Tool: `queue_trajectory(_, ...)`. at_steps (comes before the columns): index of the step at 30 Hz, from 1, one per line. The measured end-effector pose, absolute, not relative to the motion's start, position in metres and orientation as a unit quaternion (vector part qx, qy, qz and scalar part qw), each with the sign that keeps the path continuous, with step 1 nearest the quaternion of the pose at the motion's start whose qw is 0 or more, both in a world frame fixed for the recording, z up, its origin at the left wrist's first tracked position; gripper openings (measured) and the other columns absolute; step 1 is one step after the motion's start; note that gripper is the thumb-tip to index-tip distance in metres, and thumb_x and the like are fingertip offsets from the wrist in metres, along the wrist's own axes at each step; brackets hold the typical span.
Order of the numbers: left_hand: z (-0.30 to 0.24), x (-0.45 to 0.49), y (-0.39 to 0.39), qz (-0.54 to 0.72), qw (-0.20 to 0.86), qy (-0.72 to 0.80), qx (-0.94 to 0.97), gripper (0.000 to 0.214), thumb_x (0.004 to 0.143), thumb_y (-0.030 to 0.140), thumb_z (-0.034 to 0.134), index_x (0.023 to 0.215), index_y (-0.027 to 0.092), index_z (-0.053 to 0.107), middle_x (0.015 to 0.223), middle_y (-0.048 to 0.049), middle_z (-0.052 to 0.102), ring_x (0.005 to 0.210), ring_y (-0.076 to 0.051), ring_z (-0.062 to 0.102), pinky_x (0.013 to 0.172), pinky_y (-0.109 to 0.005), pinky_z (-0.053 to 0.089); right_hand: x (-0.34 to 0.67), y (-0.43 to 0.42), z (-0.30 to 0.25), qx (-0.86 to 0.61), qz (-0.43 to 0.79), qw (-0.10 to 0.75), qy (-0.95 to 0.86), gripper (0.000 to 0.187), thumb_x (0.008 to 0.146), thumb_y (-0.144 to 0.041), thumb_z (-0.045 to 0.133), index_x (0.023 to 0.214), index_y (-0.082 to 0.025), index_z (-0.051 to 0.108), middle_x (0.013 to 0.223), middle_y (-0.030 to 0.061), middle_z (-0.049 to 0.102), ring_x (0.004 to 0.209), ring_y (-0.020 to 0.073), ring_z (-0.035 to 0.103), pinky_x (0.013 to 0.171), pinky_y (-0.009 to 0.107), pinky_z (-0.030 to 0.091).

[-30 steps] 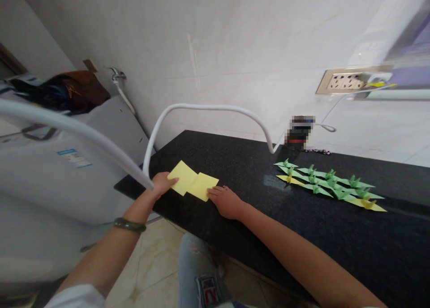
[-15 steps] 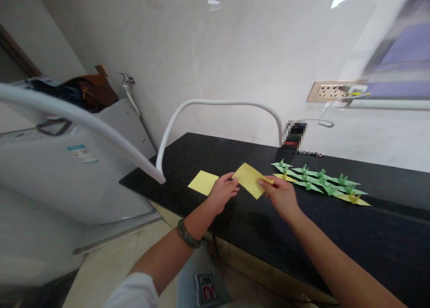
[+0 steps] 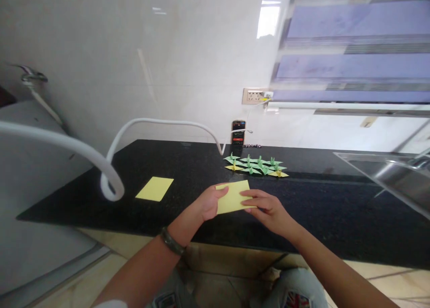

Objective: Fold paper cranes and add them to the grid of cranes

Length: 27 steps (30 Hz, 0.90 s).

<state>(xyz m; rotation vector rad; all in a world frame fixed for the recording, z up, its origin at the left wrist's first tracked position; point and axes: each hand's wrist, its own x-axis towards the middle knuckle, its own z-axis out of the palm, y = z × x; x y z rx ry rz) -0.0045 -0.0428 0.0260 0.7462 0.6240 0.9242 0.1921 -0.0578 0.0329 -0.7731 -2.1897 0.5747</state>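
Observation:
A yellow square of paper (image 3: 233, 198) is held between both hands over the front part of the black counter. My left hand (image 3: 210, 202) pinches its left edge, thumb on top and the other fingers mostly hidden beneath. On the right side, my right hand (image 3: 267, 207) grips the sheet with fingers on its upper face and the thumb at the lower edge. Another yellow paper sheet (image 3: 155, 189) lies flat on the counter to the left. Beyond my hands sit several folded paper cranes (image 3: 257, 164), mostly green with a couple of yellow ones.
The black counter (image 3: 319, 214) runs along a tiled wall. A phone (image 3: 238, 132) leans upright at the back under a socket (image 3: 252, 96). A bent white tube (image 3: 161, 121) arches over the counter's left side. At right is a metal sink (image 3: 399, 173).
The view has swung right, bringing the sink and more of the blind into sight. The held paper has turned and lies flatter, with my right fingers now over its top face.

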Motion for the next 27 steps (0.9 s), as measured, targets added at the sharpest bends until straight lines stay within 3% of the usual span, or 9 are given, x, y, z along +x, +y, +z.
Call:
queue_trajectory(5,0.034,-0.002,-0.033,0.425,0.783,0.269,0.367,0.034,0.075,0.023,0.051,0.108,0.014,0.051,0.109,-0.0147,0.056,0.089,-0.022,0.058,0.077,-0.036,0.043,0.177,-0.034,0.031,-0.46,0.188,0.485,-0.72,0.022,0.075,-0.032,0.049,0.065,-0.016,0.059,0.09,0.0081,0.057,0.08,0.0173,0.053,0.068,0.029,0.044)
queue_trajectory(8,0.04,-0.004,-0.03,0.418,0.792,0.267,0.355,0.044,0.076,0.044,0.044,0.102,0.011,0.055,0.104,-0.0168,0.058,0.088,-0.024,0.058,0.073,-0.037,0.045,0.172,-0.022,0.032,-0.483,0.171,0.481,-0.712,0.022,0.07,-0.033,0.054,0.056,-0.016,0.054,0.089,0.0076,0.056,0.086,0.0193,0.05,0.071,0.03,0.042)
queue_trajectory(10,0.043,-0.005,-0.031,0.432,0.781,0.271,0.361,0.052,0.073,0.053,0.042,0.1,0.011,0.056,0.102,-0.0164,0.058,0.088,-0.023,0.057,0.071,-0.036,0.046,0.17,-0.018,0.03,-0.493,0.195,0.457,-0.714,0.02,0.069,-0.034,0.054,0.062,-0.016,0.055,0.077,0.0053,0.057,0.073,0.0169,0.051,0.063,0.027,0.042)
queue_trajectory(15,0.041,-0.011,-0.036,0.473,0.671,0.347,0.454,0.04,0.06,0.029,0.068,0.094,0.012,0.058,0.098,-0.0128,0.06,0.086,-0.02,0.057,0.068,-0.03,0.048,0.161,-0.019,0.021,-0.502,0.249,0.456,-0.692,0.023,0.069,-0.037,0.052,0.065,-0.016,0.054,0.055,-0.0006,0.051,0.05,0.0112,0.044,0.046,0.022,0.035)
queue_trajectory(21,0.036,-0.021,-0.02,0.466,0.609,0.396,0.506,0.045,0.055,0.024,0.071,0.096,0.015,0.055,0.09,-0.0099,0.062,0.077,-0.02,0.06,0.054,-0.025,0.049,0.147,0.001,0.016,-0.486,0.305,0.495,-0.652,0.024,0.069,-0.039,0.053,0.061,-0.016,0.05,0.05,-0.0031,0.047,0.046,0.0101,0.043,0.042,0.021,0.035)
queue_trajectory(23,0.034,-0.021,-0.008,0.475,0.582,0.427,0.503,0.036,0.056,0.024,0.069,0.088,0.013,0.056,0.084,-0.0098,0.063,0.072,-0.019,0.061,0.052,-0.024,0.048,0.142,0.012,0.017,-0.473,0.324,0.507,-0.644,0.024,0.068,-0.038,0.054,0.061,-0.016,0.049,0.051,-0.0035,0.046,0.045,0.0094,0.042,0.042,0.02,0.036)
queue_trajectory(27,0.031,-0.019,0.015,0.461,0.577,0.443,0.508,0.027,0.061,0.025,0.065,0.083,0.012,0.056,0.078,-0.0095,0.064,0.065,-0.019,0.062,0.046,-0.022,0.046,0.135,0.028,0.02,-0.43,0.454,0.537,-0.566,0.029,0.067,-0.039,0.055,0.085,-0.017,0.049,0.066,-0.0004,0.053,0.049,0.01,0.047,0.037,0.019,0.038)
